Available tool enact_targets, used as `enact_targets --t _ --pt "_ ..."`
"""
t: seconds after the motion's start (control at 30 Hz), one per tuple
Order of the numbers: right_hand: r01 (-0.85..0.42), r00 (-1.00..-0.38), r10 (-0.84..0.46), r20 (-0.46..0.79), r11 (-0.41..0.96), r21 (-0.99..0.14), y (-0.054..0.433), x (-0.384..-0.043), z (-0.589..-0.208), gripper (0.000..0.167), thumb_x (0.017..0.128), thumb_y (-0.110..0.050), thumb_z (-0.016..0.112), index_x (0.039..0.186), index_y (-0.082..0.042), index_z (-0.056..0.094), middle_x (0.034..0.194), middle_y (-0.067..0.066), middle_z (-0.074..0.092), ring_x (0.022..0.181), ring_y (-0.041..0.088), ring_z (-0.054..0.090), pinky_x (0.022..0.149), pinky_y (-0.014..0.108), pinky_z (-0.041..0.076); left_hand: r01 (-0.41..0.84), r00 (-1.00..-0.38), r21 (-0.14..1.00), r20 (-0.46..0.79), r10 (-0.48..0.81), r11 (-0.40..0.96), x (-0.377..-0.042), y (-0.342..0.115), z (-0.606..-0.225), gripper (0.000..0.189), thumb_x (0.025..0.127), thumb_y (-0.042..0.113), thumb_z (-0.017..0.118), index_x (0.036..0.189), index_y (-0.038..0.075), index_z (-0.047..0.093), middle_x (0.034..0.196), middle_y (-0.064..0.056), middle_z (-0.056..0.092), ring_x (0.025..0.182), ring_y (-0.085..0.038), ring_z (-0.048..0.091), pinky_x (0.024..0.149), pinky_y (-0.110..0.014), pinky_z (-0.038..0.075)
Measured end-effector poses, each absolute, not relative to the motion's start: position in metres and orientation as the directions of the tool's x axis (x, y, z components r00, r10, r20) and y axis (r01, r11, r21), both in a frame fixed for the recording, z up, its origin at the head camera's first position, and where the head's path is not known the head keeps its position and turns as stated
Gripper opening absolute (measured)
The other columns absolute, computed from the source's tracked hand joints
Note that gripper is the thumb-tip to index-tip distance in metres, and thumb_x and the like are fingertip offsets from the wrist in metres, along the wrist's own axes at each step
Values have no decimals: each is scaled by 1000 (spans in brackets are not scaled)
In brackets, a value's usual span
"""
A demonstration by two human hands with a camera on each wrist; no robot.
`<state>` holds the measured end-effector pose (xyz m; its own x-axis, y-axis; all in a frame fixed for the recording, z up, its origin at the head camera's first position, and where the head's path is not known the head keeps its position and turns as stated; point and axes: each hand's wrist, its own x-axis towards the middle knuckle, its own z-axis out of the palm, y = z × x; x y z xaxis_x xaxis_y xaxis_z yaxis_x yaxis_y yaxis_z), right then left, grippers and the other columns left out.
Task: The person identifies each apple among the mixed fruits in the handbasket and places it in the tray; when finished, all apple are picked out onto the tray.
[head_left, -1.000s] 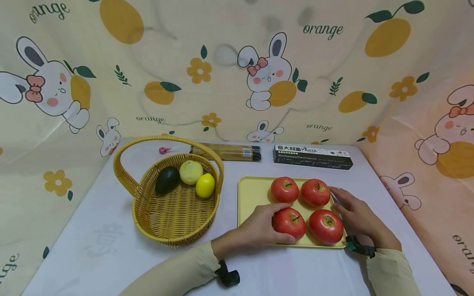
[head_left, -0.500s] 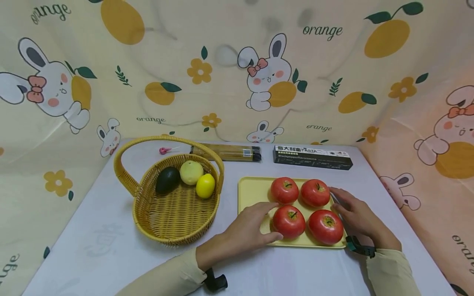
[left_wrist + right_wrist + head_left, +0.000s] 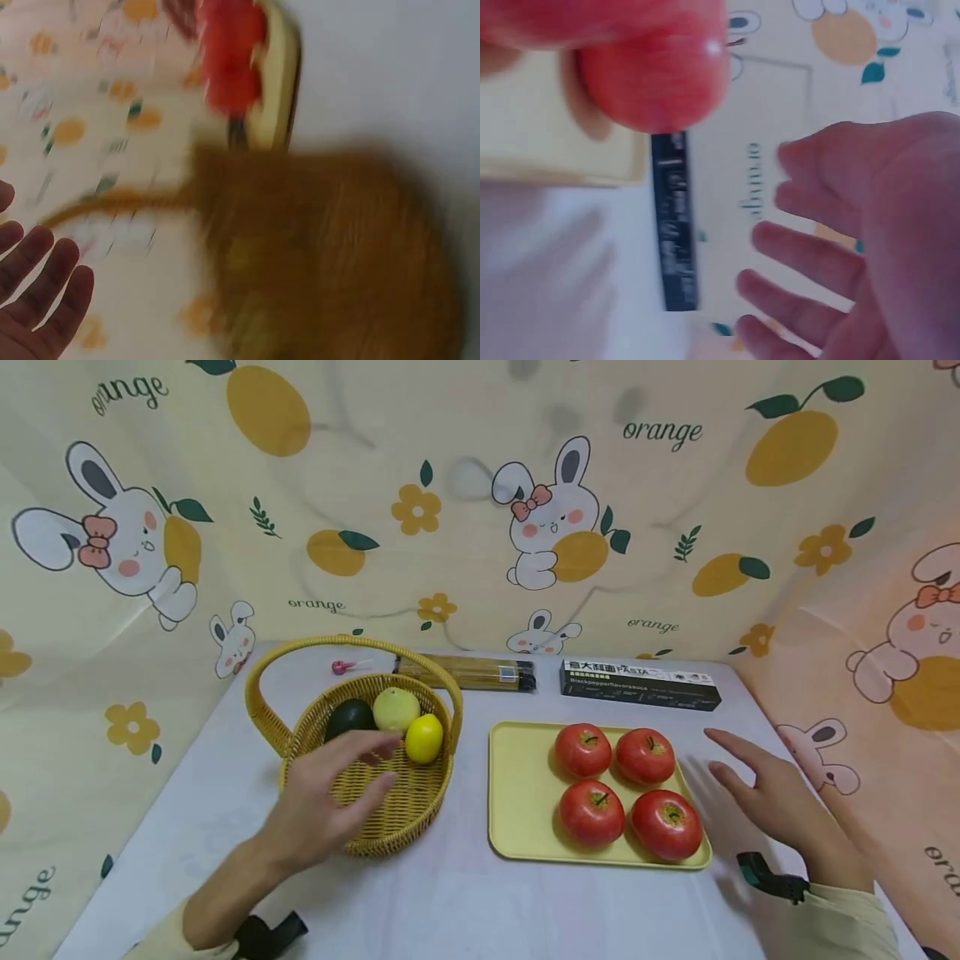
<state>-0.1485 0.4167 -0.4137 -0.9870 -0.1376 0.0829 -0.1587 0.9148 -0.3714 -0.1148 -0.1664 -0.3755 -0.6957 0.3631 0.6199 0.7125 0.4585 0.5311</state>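
Observation:
My left hand (image 3: 318, 806) hovers over the front left of the wicker basket (image 3: 397, 839), fingers spread and holding nothing. Inside the basket are a dark green avocado (image 3: 349, 718), a pale green round fruit (image 3: 396, 709) and a yellow lemon (image 3: 423, 739); the hand overlaps the avocado's lower edge. On the right, a yellow tray (image 3: 517, 793) carries several red apples (image 3: 592, 812) grouped toward its right side. Just off the tray's right edge is my right hand (image 3: 772, 793), its fingers loosely extended with nothing in them. The left wrist view shows the basket (image 3: 337, 255) blurred.
Along the back of the table lie a black pasta box (image 3: 640, 685), a pack of long brown pasta (image 3: 472, 672) and a small pink lollipop (image 3: 345, 667). The basket's tall handle (image 3: 262, 702) arches up at the left. A printed cloth backdrop (image 3: 450, 552) encloses the table.
My left hand has let go of the front left apple and swung left to above the basket. My right hand has moved away from the tray's edge to the right.

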Motion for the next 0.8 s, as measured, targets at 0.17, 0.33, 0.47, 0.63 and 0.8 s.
enact_targets --t 0.17,0.33,0.47,0.63,0.8 --pt "-226 -956 -147 252 920 -320 420 -143 -380 62 111 -29 65 167 -13 45 163 33 49 142 65 46 106 89 36 679 -642 374 720 265 631 -115 -226 -330 41 94 5 79 134 1 74 123 -15 80 103 -19 71 104 -7 49" --pt "-274 -863 -156 480 944 -185 415 -140 -338 61 113 -35 58 167 -10 44 169 26 45 146 58 45 114 81 39 506 -607 218 778 165 835 -112 -271 -287 62 109 51 60 146 1 67 131 -25 75 107 -38 67 113 -2 33" --pt "-324 -731 -201 653 943 -72 412 -146 -313 74 114 -56 45 164 -2 46 168 27 45 153 54 42 132 65 30 336 -605 149 791 91 930 -118 -296 -266 85 110 71 36 158 3 55 148 -32 62 128 -54 58 130 -31 37" --pt "-354 -625 -236 744 935 0 415 -157 -307 91 110 -71 32 162 3 48 167 30 46 155 54 39 137 58 21 179 -654 109 755 35 978 -130 -315 -267 93 108 72 22 166 3 42 161 -34 47 149 -55 43 136 -56 28" --pt "-326 -695 -253 674 945 19 423 -165 -335 93 109 -72 29 168 0 37 173 30 36 162 52 28 138 62 11 113 -749 19 658 73 993 -145 -323 -299 81 109 56 29 167 0 36 163 -34 43 147 -57 40 131 -65 31"
